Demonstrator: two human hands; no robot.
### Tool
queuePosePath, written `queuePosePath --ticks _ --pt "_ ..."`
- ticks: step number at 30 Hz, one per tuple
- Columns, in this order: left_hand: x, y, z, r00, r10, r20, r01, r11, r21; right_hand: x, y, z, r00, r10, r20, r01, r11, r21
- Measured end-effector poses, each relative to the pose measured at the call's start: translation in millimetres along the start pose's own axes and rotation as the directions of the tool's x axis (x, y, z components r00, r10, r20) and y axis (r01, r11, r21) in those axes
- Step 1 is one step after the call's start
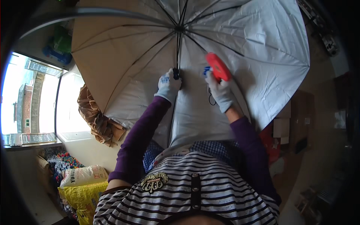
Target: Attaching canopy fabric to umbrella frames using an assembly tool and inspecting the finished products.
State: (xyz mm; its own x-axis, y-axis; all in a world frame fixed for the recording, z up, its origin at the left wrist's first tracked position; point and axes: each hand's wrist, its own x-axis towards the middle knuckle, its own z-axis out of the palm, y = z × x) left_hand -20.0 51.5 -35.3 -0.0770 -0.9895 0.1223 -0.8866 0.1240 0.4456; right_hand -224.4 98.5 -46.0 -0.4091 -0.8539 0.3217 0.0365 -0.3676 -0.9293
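Note:
An open umbrella (pixel 146 80) with a silver lining fills the upper middle, its inside and thin dark ribs facing me. The ribs meet at a dark hub (pixel 180 28). I wear white work gloves and purple sleeves. My left hand (pixel 168 85) is closed on a small black fitting (pixel 176 74) at a rib below the hub. To the right, my right hand (pixel 219 90) is closed round a red, elongated tool (pixel 218 66) held above the lining; its exact kind is unclear. A small blue part (pixel 207 70) shows beside that hand, and a thin dark loop (pixel 212 97) hangs under it.
A curved grey metal bar (pixel 101 12) crosses the upper left. Crumpled brown material (pixel 95 116) lies left of the umbrella. Lower left are a white sack (pixel 84 175), a yellow bag (pixel 84 195) and a heap of multicoloured items (pixel 65 161). White boxes (pixel 281 129) stand at the right.

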Motion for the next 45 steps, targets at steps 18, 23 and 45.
queuePosePath --ticks 18,23,45 --pt "24.1 2.7 -19.2 0.999 -0.032 -0.041 0.028 0.995 -0.093 -11.2 -8.7 82.7 0.837 0.518 0.176 -0.529 0.848 0.022" --pt "27.6 3.7 -17.1 0.996 -0.038 -0.084 0.028 0.993 -0.116 -9.0 9.5 80.3 0.878 0.432 0.209 -0.421 0.902 -0.094" --pt "32.5 0.0 -4.6 0.996 -0.083 -0.043 0.065 0.944 -0.323 32.0 65.2 36.9 0.649 0.561 0.513 -0.721 0.669 0.181"
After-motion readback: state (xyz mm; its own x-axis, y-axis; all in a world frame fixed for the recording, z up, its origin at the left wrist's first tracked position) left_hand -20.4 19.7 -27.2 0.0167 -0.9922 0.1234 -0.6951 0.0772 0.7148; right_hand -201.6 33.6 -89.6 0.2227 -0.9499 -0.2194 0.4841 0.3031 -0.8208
